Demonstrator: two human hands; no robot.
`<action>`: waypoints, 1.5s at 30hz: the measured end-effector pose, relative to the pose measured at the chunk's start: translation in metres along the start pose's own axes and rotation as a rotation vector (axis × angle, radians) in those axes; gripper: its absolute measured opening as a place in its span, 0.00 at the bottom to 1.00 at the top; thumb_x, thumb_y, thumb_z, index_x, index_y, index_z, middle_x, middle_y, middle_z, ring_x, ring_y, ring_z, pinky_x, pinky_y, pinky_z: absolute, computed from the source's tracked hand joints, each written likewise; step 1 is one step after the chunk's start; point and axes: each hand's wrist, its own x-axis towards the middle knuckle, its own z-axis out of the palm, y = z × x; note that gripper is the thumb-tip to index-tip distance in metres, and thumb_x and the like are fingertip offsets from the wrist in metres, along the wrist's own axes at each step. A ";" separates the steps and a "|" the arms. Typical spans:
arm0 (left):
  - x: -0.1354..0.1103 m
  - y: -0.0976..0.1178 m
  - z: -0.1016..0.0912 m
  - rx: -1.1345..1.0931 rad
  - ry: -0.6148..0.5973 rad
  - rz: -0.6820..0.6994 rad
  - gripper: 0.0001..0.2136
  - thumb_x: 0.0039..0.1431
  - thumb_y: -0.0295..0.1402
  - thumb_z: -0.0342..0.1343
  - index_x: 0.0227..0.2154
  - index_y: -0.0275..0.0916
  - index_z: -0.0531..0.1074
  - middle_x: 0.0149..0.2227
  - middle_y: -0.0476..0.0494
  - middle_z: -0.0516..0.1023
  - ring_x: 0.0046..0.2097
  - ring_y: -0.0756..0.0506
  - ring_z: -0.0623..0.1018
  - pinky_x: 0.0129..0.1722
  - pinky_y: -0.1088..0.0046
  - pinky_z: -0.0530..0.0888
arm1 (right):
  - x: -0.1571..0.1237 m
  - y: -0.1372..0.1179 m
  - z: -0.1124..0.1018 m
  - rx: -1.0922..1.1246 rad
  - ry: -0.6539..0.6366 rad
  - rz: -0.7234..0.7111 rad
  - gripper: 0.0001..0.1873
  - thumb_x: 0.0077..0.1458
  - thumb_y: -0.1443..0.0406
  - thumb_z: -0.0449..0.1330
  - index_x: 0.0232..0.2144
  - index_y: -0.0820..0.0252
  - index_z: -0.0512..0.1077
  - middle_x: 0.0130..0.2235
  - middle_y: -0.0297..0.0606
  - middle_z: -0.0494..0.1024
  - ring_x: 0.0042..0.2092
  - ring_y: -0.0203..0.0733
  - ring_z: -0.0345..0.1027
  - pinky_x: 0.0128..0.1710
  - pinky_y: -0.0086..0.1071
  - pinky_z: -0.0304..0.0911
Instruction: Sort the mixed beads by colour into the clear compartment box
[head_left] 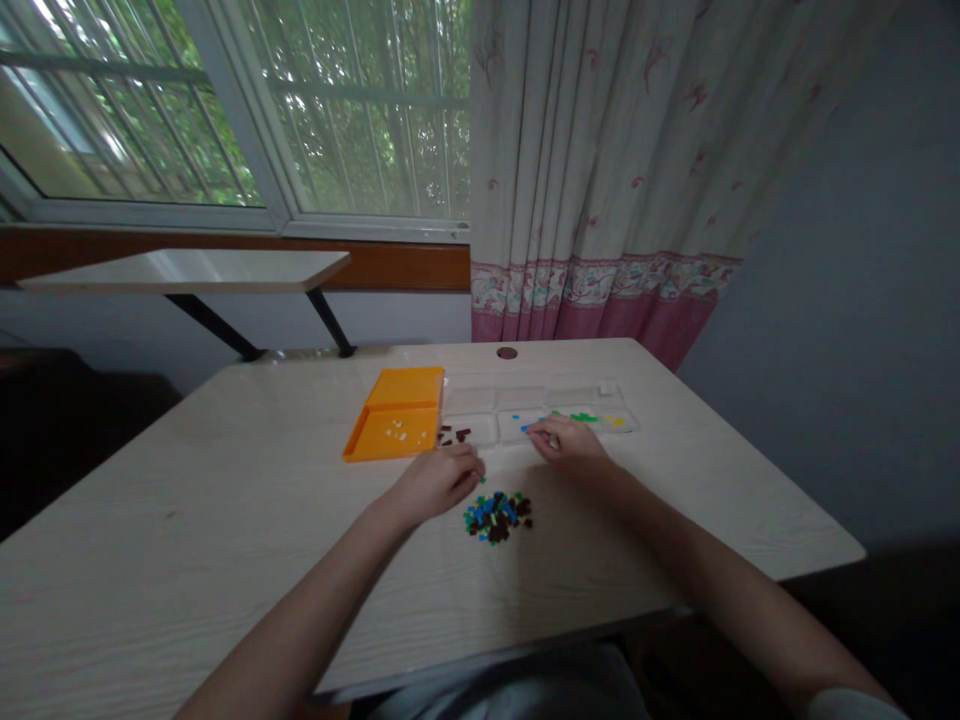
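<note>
My right hand (pixel 571 440) reaches over a clear compartment tray (pixel 487 430), its fingers pinched at a small blue building brick (pixel 525 428). More blue bits lie in the same compartment. My left hand (pixel 442 478) is in front of the tray, fingers curled together, with a small green brick (pixel 482 480) at the fingertips. Just nearer to me is a mixed pile of small bricks (pixel 499 515) in blue, brown, green and yellow. Brown bricks (pixel 455 435) sit in the tray's left front compartment, green bricks (pixel 581 416) and yellow bricks (pixel 615 421) farther right.
An orange lid or tray (pixel 409 388) with several white pieces (pixel 397 431) adjoins the clear tray on the left. The pale wooden table (pixel 225 520) has a cable hole (pixel 507 353) at the back. A raised shelf (pixel 202 270) stands back left, by the window and curtain (pixel 585 200).
</note>
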 end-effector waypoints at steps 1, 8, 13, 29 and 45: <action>0.000 0.000 0.001 0.002 0.000 -0.001 0.10 0.58 0.30 0.44 0.35 0.38 0.70 0.34 0.45 0.71 0.37 0.48 0.72 0.37 0.76 0.68 | -0.002 -0.005 0.002 0.008 -0.019 -0.034 0.08 0.52 0.66 0.55 0.31 0.58 0.74 0.28 0.35 0.75 0.29 0.34 0.67 0.31 0.26 0.60; 0.004 0.011 0.002 -0.088 0.124 -0.023 0.09 0.59 0.31 0.45 0.33 0.37 0.70 0.31 0.45 0.70 0.34 0.49 0.71 0.34 0.77 0.67 | -0.012 -0.034 0.010 0.011 -0.188 -0.189 0.05 0.52 0.65 0.57 0.32 0.57 0.73 0.28 0.33 0.75 0.30 0.33 0.68 0.31 0.25 0.59; 0.005 0.019 -0.001 -0.150 0.203 -0.013 0.08 0.58 0.31 0.46 0.32 0.37 0.69 0.31 0.46 0.70 0.33 0.50 0.70 0.32 0.77 0.66 | -0.013 -0.042 0.011 0.032 -0.214 -0.221 0.07 0.52 0.61 0.58 0.33 0.56 0.73 0.27 0.32 0.75 0.30 0.33 0.68 0.30 0.24 0.59; 0.006 0.018 -0.004 -0.189 0.163 -0.011 0.09 0.60 0.33 0.45 0.34 0.37 0.70 0.32 0.45 0.71 0.35 0.49 0.71 0.34 0.76 0.66 | -0.011 -0.042 0.008 0.105 -0.114 -0.225 0.06 0.52 0.64 0.58 0.33 0.56 0.73 0.27 0.32 0.74 0.28 0.32 0.67 0.29 0.23 0.59; 0.001 0.000 0.000 -0.272 -0.056 -0.050 0.06 0.52 0.31 0.51 0.26 0.36 0.71 0.22 0.50 0.68 0.25 0.53 0.66 0.25 0.81 0.62 | -0.004 -0.023 -0.011 0.101 0.158 -0.262 0.09 0.55 0.61 0.54 0.33 0.58 0.73 0.27 0.36 0.75 0.29 0.33 0.68 0.31 0.25 0.62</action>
